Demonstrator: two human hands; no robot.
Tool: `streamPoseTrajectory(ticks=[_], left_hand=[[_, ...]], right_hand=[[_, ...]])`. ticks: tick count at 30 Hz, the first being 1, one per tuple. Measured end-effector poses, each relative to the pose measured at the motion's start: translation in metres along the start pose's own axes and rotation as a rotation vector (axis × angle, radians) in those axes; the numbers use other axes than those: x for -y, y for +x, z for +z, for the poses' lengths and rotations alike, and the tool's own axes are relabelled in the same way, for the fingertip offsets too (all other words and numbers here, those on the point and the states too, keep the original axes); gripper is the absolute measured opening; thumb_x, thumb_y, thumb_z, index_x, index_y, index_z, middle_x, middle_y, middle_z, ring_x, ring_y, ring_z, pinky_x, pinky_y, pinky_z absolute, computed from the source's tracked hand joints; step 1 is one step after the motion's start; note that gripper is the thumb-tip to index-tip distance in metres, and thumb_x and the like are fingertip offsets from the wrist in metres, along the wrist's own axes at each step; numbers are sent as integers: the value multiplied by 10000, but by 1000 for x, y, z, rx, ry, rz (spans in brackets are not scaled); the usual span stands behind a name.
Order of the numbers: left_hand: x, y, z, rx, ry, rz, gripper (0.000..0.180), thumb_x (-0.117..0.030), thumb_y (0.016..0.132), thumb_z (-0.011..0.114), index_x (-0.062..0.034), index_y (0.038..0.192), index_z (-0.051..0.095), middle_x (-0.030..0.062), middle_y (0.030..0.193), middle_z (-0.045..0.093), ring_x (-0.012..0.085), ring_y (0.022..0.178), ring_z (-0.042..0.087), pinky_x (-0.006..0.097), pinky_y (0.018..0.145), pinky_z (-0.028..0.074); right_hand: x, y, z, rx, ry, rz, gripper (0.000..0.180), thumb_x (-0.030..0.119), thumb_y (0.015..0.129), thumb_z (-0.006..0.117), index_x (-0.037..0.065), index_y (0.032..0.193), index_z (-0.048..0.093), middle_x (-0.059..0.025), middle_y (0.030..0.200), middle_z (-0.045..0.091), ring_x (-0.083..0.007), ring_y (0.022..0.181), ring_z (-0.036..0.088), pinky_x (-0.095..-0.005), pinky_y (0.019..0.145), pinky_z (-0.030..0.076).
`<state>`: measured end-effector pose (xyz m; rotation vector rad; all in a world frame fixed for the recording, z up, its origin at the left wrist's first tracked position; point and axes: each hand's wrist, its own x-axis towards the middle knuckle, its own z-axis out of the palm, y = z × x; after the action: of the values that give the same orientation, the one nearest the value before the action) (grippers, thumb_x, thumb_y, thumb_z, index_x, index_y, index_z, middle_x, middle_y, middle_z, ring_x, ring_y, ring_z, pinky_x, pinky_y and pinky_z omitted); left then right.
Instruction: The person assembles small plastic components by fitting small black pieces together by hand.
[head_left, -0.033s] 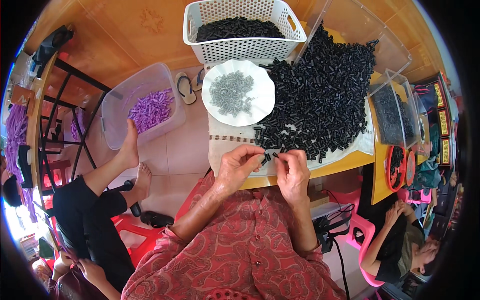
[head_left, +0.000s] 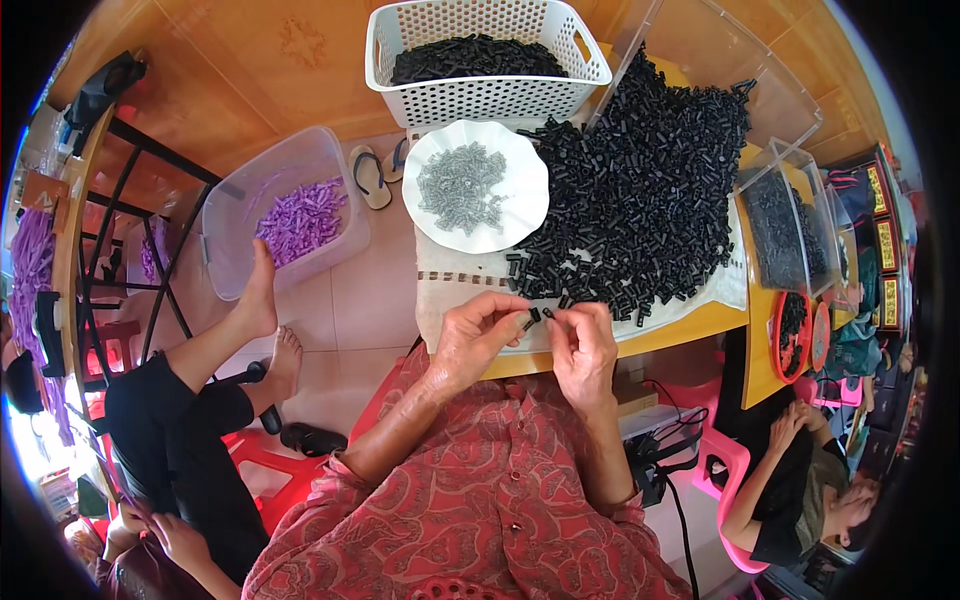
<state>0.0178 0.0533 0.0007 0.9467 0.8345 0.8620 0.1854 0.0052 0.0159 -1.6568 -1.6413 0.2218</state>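
My left hand [head_left: 478, 335] and my right hand [head_left: 585, 348] meet at the near edge of the yellow table [head_left: 670, 333], over a pale cloth [head_left: 450, 285]. Each pinches a small black plastic piece [head_left: 537, 317] between thumb and fingertips, and the two pieces almost touch. Just beyond my fingers spreads a big heap of the same black pieces [head_left: 640, 190]. To the left of the heap stands a white scalloped plate [head_left: 425, 215] holding small grey parts [head_left: 462, 187]. Behind the plate, a white perforated basket [head_left: 480, 95] contains more black pieces.
A clear tub with purple pieces [head_left: 298, 218] and a pair of sandals [head_left: 372, 178] lie on the tiled floor at left. A seated person's bare feet [head_left: 268, 310] rest by the tub. At right are clear boxes of black pieces [head_left: 790, 230], a red tray [head_left: 790, 335] and another seated person [head_left: 800, 490].
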Motion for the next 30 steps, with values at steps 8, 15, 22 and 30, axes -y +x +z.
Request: streamPoseTrajectory(ticks=[8,15,22,30], left_hand=[[-1,-6,4,148,8,-28,222,-66,946,618,30,1146,636,44,910,680,77,793,633,229,726,543],[6,-5,3,170,-62,-76,173,-46,950,604,19,1104,647,40,883,683,75,762,636,224,714,543],[7,-4,1,139,-250,-70,170,-23,972,543,21,1122,611,103,1011,674,156,856,680,280,764,582],[17,-1,-5,142,-366,-85,195,-20,988,502,27,1148,604,146,1044,662,200,890,687,311,771,593]], right_hand=[[21,-12,-6,31,360,178,140,-5,837,716,0,939,620,-70,922,566,-94,670,552,-225,567,455],[21,-15,-7,45,374,207,134,-14,832,708,5,948,642,-78,930,585,-115,699,575,-236,580,468],[5,-2,-19,-6,255,151,121,-14,841,700,17,955,677,-76,911,594,-113,681,587,-227,547,455],[-17,16,-5,-85,58,130,146,-52,855,661,11,986,664,-89,908,578,-135,647,576,-260,555,464]])
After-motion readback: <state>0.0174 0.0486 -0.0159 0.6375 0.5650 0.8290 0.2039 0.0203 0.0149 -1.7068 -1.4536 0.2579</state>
